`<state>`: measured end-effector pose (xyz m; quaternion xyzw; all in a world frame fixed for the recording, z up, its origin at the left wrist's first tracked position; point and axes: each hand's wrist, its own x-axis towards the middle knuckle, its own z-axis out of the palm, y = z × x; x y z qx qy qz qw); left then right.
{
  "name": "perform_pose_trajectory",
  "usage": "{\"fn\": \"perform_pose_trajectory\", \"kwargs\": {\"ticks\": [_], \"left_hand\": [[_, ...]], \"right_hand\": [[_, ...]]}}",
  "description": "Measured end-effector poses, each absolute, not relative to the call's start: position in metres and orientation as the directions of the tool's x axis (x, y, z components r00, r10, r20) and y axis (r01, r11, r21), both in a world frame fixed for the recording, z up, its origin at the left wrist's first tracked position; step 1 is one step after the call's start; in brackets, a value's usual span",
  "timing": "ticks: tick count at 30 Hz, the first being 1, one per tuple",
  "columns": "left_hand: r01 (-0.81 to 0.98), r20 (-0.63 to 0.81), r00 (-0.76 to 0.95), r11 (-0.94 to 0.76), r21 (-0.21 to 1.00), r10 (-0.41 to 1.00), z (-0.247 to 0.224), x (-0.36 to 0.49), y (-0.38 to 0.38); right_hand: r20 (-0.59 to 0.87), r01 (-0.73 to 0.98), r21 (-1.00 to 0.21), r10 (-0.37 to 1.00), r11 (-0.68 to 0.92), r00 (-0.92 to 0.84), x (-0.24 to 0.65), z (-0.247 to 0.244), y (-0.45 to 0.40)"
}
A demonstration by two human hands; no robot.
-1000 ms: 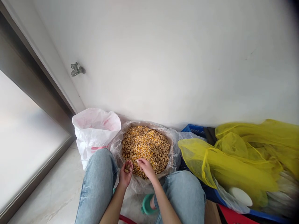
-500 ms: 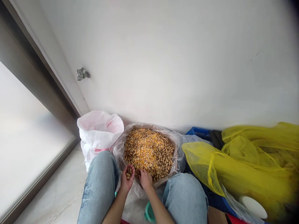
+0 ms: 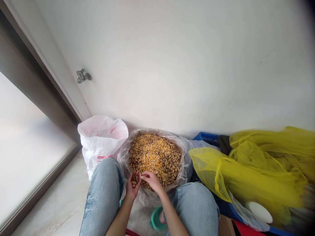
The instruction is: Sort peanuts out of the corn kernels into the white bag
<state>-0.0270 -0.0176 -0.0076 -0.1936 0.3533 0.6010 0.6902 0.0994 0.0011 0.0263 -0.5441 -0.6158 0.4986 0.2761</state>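
Observation:
Before my knees stands a container lined with a clear plastic bag (image 3: 184, 144), full of unshelled peanuts (image 3: 169, 162) with yellow and white corn kernels (image 3: 150, 157) heaped over the middle. My left hand (image 3: 133, 186) is cupped, palm up, at the near left rim, with several peanuts resting in its curled fingers. My right hand (image 3: 150, 180) reaches across to the left hand's fingertips, its thumb and fingers pinched together there. Whatever sits in that pinch is too small to make out.
A white sack (image 3: 103, 137) stands open at the left against the wall. Yellow mesh bags (image 3: 251, 173) lie over a blue crate (image 3: 209, 138) at the right. A tap (image 3: 83, 76) sticks out of the wall. Under my right arm is a green slipper (image 3: 156, 219).
My right hand has come up out of the peanuts and moved left to my left hand's fingertips. The left hand stays cupped around its peanuts. The view has shifted slightly.

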Motion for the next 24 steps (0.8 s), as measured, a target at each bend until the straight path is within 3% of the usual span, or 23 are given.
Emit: {"fn": "perform_pose_trajectory", "kwargs": {"ticks": [2,4,6,9,14,17,24], "left_hand": [[-0.968,-0.718,0.029,0.200,0.155,0.695,-0.009,-0.027,-0.017],[-0.969,-0.719,0.048,0.206,0.134,0.694,-0.009,-0.027,-0.017],[-0.971,-0.721,0.062,0.210,0.117,0.690,-0.008,-0.028,-0.017],[-0.974,-0.721,0.046,0.193,0.122,0.691,-0.007,-0.029,-0.017],[-0.973,-0.730,0.045,0.196,0.123,0.682,-0.006,-0.029,-0.018],[-0.970,-0.725,0.035,0.197,0.140,0.688,-0.007,-0.029,-0.019],[-0.968,-0.728,0.036,0.205,0.145,0.685,-0.006,-0.028,-0.018]], "right_hand": [[-0.170,0.343,-0.937,0.943,-0.065,-0.285,0.100,0.031,0.002],[-0.186,0.435,-0.897,0.961,-0.081,-0.205,0.101,0.028,0.000],[-0.243,0.623,-0.775,0.961,-0.110,-0.132,0.102,0.017,-0.006],[-0.336,0.859,-0.510,0.929,-0.039,-0.157,0.099,-0.001,-0.017],[-0.366,0.973,-0.223,0.920,0.057,-0.137,0.089,-0.013,-0.026],[-0.349,0.981,-0.184,0.930,0.054,-0.116,0.085,-0.012,-0.026],[-0.317,0.976,-0.218,0.946,-0.003,-0.068,0.094,-0.010,-0.022]]}}
